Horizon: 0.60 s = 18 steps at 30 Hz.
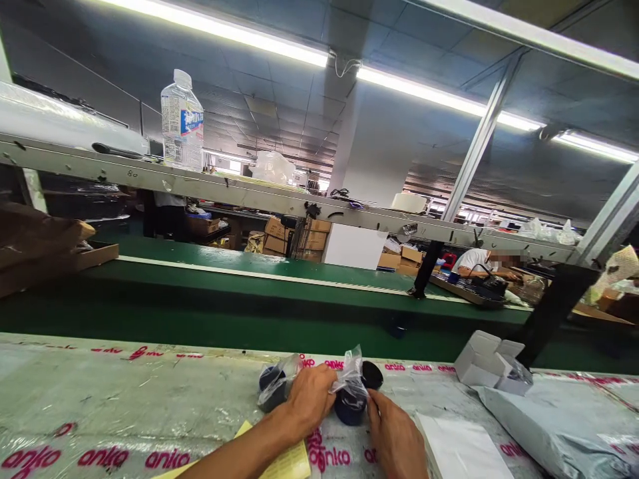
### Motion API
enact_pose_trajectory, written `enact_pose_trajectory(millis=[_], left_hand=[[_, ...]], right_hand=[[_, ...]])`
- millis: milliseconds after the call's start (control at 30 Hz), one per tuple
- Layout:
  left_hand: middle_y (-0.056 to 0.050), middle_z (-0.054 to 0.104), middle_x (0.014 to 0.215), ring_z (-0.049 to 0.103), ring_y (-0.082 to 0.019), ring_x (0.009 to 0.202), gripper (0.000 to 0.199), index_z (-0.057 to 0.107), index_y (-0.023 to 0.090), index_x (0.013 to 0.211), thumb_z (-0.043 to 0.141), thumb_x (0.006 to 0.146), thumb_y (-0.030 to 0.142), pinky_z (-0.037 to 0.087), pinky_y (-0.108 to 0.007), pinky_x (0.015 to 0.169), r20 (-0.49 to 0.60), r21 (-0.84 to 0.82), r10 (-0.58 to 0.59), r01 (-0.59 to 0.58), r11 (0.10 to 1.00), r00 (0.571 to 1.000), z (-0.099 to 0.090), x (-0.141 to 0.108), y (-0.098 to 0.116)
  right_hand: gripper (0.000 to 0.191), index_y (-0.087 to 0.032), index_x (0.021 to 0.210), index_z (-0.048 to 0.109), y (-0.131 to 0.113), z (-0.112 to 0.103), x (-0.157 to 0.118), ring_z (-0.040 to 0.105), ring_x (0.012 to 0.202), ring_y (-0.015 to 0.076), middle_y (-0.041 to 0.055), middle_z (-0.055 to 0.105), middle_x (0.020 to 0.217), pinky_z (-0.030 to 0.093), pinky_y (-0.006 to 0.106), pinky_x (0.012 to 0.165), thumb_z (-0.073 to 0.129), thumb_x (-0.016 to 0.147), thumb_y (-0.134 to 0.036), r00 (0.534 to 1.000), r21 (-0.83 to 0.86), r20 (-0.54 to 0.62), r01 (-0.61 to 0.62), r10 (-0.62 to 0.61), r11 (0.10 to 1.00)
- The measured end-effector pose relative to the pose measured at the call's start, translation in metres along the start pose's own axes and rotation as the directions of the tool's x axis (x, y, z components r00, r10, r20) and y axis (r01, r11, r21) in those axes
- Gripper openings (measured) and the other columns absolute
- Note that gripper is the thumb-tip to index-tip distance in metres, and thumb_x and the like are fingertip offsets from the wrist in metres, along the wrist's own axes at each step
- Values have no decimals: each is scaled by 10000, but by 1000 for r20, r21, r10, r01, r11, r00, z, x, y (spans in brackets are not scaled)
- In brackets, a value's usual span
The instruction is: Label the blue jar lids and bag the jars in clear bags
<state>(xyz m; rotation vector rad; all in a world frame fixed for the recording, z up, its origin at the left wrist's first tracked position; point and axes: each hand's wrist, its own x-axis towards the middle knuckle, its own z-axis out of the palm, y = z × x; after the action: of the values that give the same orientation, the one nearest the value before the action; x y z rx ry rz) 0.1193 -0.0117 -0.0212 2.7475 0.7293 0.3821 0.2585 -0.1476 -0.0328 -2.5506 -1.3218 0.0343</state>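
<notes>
My left hand is closed on the clear plastic bag above a dark blue round item. On the right side of that item, my right hand pinches the bag's edge near its rim. Behind it sits a black round piece. Another dark blue round item, partly wrapped in clear plastic, lies just left of my left hand. A yellow sheet shows beneath my left forearm.
An open white box, white sheets and a grey plastic bag lie to the right. Beyond the table runs a green conveyor. A bottle stands on the overhead shelf. A person sits at the far right.
</notes>
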Motion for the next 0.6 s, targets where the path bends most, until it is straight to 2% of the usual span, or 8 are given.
enact_pose_trajectory(millis=[167, 300, 433, 500, 600], left_hand=[[-46, 733, 959, 675, -241, 917, 107, 672, 210, 893, 611, 809, 184, 459, -292, 758, -14, -8, 27, -28, 1000, 1000, 7, -2, -8], [-36, 730, 940, 676, -227, 891, 46, 651, 206, 865, 623, 829, 209, 450, -280, 733, -14, 13, 64, -64, 998, 998, 10, -4, -11], [-14, 726, 982, 681, -211, 912, 96, 648, 224, 925, 632, 838, 189, 464, -267, 735, 0, 76, 141, -141, 987, 990, 10, -8, -10], [-14, 720, 1014, 682, -205, 913, 111, 643, 227, 957, 629, 856, 185, 475, -267, 737, 12, 122, 181, -182, 976, 983, 9, -10, -10], [-20, 712, 1035, 684, -205, 896, 120, 631, 220, 992, 638, 876, 190, 491, -274, 717, 32, 193, 248, -249, 949, 968, 9, -12, -11]], right_hand=[[421, -210, 1199, 696, 4, 8, -1, 731, 985, 241, 75, 764, 1097, 546, 315, 790, 323, 1015, -145, 998, -26, 19, 56, -55, 998], [412, -232, 1201, 693, 15, 17, -4, 726, 1007, 222, 69, 750, 1144, 541, 288, 793, 317, 1035, -201, 995, -54, -36, 94, -96, 994], [359, -257, 1193, 689, 28, 31, -5, 714, 1010, 211, 49, 737, 1157, 536, 275, 804, 373, 1028, -214, 982, -89, -99, 154, -163, 984], [325, -245, 1210, 676, 34, 41, -6, 703, 1032, 207, 59, 733, 1160, 528, 266, 827, 410, 1024, -216, 958, -125, -182, 202, -222, 971], [288, -236, 1179, 677, 41, 55, -9, 711, 997, 194, 58, 740, 1137, 528, 251, 795, 443, 1017, -193, 862, -233, -364, 282, -353, 931]])
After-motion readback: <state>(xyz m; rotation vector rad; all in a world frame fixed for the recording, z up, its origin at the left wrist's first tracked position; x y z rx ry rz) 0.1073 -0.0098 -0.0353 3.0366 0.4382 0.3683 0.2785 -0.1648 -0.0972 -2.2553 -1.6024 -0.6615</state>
